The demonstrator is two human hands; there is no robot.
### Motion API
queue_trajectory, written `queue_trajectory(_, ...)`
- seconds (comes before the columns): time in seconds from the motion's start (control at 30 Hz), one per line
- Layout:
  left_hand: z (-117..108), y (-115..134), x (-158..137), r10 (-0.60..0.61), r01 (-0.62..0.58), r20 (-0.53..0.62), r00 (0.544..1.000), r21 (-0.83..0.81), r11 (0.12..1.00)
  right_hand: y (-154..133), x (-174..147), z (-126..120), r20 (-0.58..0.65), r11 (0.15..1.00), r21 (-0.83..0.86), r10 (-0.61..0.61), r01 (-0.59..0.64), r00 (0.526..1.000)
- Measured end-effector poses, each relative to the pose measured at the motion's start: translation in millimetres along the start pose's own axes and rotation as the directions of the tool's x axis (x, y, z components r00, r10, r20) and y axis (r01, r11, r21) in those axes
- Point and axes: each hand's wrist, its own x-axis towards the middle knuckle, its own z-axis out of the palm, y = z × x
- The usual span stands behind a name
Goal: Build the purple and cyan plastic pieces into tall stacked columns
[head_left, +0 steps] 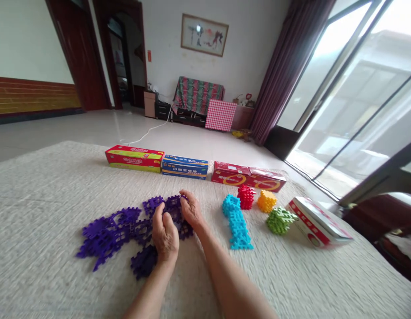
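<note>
Purple plastic interlocking building pieces [106, 232] with notched edges lie in a loose spread at the left and centre of the cloth. Between my two hands is a purple interlocking piece [174, 203], partly covered by fingers. My left hand [164, 235] curls around its near left side, thumb up. From the right, my right hand [191, 210] grips its edge with bent fingers. A darker purple piece [144, 262] rests beside my left wrist. To the right lies a joined light-blue strip [238, 226] of similar pieces.
Red [246, 197], yellow [267, 201] and green [280, 220] built blocks sit at right. Behind stand a red-yellow box [135, 158], a blue box [184, 167] and dark red boxes [247, 176]. A white-red box [320, 221] lies at far right.
</note>
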Motion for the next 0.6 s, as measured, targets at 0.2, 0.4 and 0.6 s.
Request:
queue_trajectory(0.2,-1,1,3,-0.012,0.012,0.000,1.000,0.014,1.000,1,-18,-4,-0.098,1.000,0.022,-0.014,0.016,0.995)
queue_trajectory(0.4,-1,3,4,-0.039,0.039,0.007,0.999,0.014,0.999,-6,-26,-2,-0.039,0.985,0.169,0.051,-0.044,0.998)
queue_trajectory(0.6,1,3,1,0.073,-0.073,-0.009,0.997,0.005,0.997,-4,-40,-15,-0.029,0.983,0.182,0.033,-0.028,0.999)
